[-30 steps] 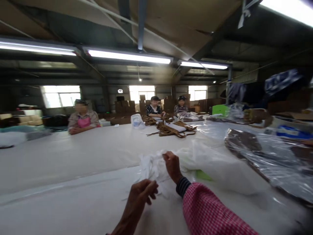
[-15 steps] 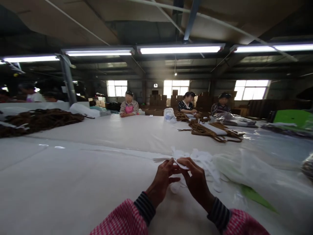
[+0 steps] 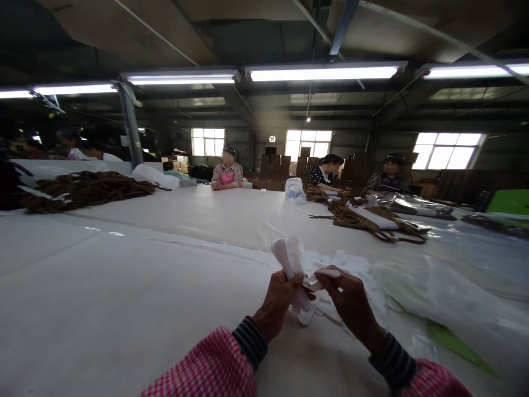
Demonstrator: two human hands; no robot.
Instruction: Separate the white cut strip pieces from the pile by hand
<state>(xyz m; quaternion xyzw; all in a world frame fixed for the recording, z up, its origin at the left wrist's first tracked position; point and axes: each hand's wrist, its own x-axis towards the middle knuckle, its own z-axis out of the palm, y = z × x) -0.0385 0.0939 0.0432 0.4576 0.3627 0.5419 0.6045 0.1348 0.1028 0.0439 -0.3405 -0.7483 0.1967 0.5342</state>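
Note:
My left hand (image 3: 278,302) is closed around a few flat white strips with rounded ends (image 3: 288,255), which fan upward from its fingers and also show below them. Close on its right, my right hand (image 3: 347,298) pinches another thin white strip (image 3: 329,272) between thumb and fingers. A narrow white piece spans the small gap between both hands. Beneath and behind them lies a loose pile of similar white pieces (image 3: 359,268) on the white-covered table (image 3: 165,309). Whether the pieces are paper, card or cloth I cannot tell.
Clear plastic sheeting (image 3: 450,286) with a green patch (image 3: 460,344) lies to the right. Brown cord-like bundles (image 3: 378,219) sit beyond it, and a larger brown heap (image 3: 91,190) is at far left. Across the table sit several people, one in a pink apron (image 3: 227,176).
The white strips in my left hand have turned from nearly flat to upright and fanned. My right hand has moved slightly away to the right, and the camera view has shifted.

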